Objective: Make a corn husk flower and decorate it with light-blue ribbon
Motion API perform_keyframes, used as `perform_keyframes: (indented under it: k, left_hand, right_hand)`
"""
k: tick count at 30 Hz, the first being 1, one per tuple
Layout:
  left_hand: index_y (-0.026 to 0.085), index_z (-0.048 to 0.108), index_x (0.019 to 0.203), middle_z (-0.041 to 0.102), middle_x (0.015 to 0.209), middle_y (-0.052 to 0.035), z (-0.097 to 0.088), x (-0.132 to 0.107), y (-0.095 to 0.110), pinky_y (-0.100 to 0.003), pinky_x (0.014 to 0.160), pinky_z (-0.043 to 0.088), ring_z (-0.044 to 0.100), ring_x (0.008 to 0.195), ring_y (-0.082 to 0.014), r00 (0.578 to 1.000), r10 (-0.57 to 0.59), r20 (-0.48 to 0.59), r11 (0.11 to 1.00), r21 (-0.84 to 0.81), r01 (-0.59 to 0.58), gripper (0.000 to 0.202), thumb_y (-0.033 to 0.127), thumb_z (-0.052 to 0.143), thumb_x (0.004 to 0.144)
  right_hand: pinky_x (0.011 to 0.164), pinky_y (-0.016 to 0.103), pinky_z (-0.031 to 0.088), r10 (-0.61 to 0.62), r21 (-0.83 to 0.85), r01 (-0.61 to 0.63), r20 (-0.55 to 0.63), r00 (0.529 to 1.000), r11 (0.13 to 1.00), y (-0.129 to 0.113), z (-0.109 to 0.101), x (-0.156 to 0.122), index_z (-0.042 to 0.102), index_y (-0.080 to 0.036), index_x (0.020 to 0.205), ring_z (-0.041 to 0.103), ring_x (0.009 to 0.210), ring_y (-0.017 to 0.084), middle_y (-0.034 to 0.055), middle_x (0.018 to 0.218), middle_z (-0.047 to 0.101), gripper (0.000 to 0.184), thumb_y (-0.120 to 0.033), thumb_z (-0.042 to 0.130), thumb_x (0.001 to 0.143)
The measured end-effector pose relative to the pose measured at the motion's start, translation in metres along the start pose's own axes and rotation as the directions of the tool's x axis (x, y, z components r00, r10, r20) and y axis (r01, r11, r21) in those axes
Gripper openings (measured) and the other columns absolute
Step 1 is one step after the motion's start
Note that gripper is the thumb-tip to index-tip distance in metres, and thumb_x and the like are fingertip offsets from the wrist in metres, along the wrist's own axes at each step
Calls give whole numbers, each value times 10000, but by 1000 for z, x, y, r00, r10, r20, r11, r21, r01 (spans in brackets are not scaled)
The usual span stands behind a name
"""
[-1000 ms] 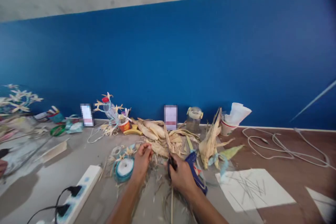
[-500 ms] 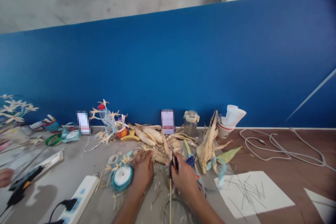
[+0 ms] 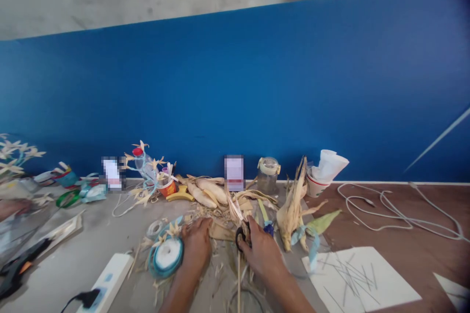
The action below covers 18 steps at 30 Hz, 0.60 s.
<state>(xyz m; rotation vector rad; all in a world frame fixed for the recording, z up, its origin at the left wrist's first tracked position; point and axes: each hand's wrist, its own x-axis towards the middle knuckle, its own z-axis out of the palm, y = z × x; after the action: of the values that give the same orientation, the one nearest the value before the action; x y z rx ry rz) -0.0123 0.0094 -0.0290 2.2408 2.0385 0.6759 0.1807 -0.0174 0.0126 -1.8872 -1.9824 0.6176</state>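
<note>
In the middle of the table my right hand (image 3: 262,252) is closed around the black handles of a pair of scissors (image 3: 240,237). Their blades point away from me, among dry corn husks. On the left, my left hand (image 3: 197,242) rests low with bent fingers, its fingertips at the end of a brown strip of corn husk (image 3: 223,231). That strip reaches across toward the scissors. Close beside my left wrist lies a spool of blue ribbon (image 3: 167,256) with husk flowers on it. A thin stick (image 3: 239,288) lies below the scissors.
Husks (image 3: 209,190) are heaped behind my hands, before a phone (image 3: 234,173) and a jar (image 3: 268,175). A standing husk bundle (image 3: 288,215) and wire-strewn paper (image 3: 362,279) are right. Left are a power strip (image 3: 112,279), a glue gun (image 3: 25,261) and another person's blurred hand (image 3: 12,208).
The view has shifted slightly. My right hand has turned the scissors a little, with the blades leaning more to the left. At the far left, the other person's hand has moved farther back.
</note>
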Motion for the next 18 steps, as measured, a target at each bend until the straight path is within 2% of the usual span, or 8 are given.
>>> perform_keyframes:
  k: [4,8,12,14,18]
  left_hand:
    - [250,670,941,635,1026,-60,2,0,1,-407,876,283,575,914,-210,999,-36,1,999,40,36,304,128,417,826]
    - [231,663,954,624,1035,-70,-1,2,3,-404,888,281,567,921,-207,999,-50,21,997,59,49,292,139,412,835]
    - [221,659,878,637,980,-70,-7,3,5,-416,897,284,560,933,-211,998,-28,50,1000,15,28,285,118,398,827]
    - [222,653,834,642,950,-66,-8,2,4,-425,889,300,564,923,-219,1000,-16,14,1000,-25,17,269,124,403,818]
    - [211,624,867,660,953,-63,-4,2,-2,-408,870,355,580,935,-224,986,-28,-163,984,-176,-1,247,127,405,789]
  right_hand:
    - [717,299,446,39,-29,-38,33,999,999,-1,1,2,304,-76,1347,653,881,248,166,977,682,547,-221,451,841]
    - [706,329,454,37,-68,-33,54,998,997,-6,-1,5,398,-101,1289,661,853,271,156,916,699,477,-228,453,833]
    - [694,331,461,10,-120,-1,74,997,993,-13,-9,9,526,-134,1157,665,835,277,158,876,701,360,-238,466,818]
    - [691,335,466,-4,-151,17,83,997,988,-17,-12,11,585,-137,1058,664,836,286,167,874,699,293,-242,471,809]
    - [691,335,471,-21,-177,35,76,997,984,-21,-13,18,633,-144,970,663,837,284,169,873,700,252,-259,481,804]
